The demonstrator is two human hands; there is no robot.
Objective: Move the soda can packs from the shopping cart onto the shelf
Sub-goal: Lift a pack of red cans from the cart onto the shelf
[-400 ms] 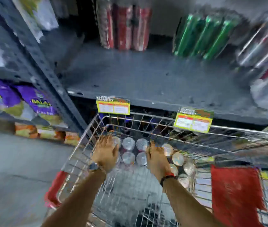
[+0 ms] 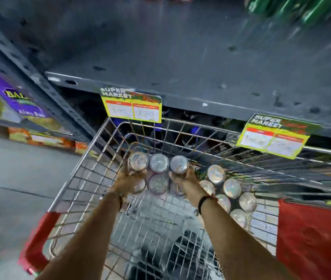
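Note:
A wrapped pack of soda cans (image 2: 158,170) with silver tops sits at the front of the wire shopping cart (image 2: 83,170). My left hand (image 2: 127,181) grips its left side and my right hand (image 2: 185,181) grips its right side. A second can pack (image 2: 229,188) lies tilted to the right of my right wrist, inside the cart. The dark grey shelf (image 2: 180,57) stretches just beyond the cart's front rim, with a wide bare surface.
Two yellow price tags (image 2: 133,107) (image 2: 274,136) hang from the shelf edge over the cart. Green cans (image 2: 294,7) stand at the back right of the shelf. A slanted shelf upright (image 2: 45,85) and purple snack bags (image 2: 9,96) are to the left. A red flap (image 2: 314,239) lies right.
Both hands have closed around the sides of the pack, and the pack has risen a little. The view has tilted down and closer to the cart.

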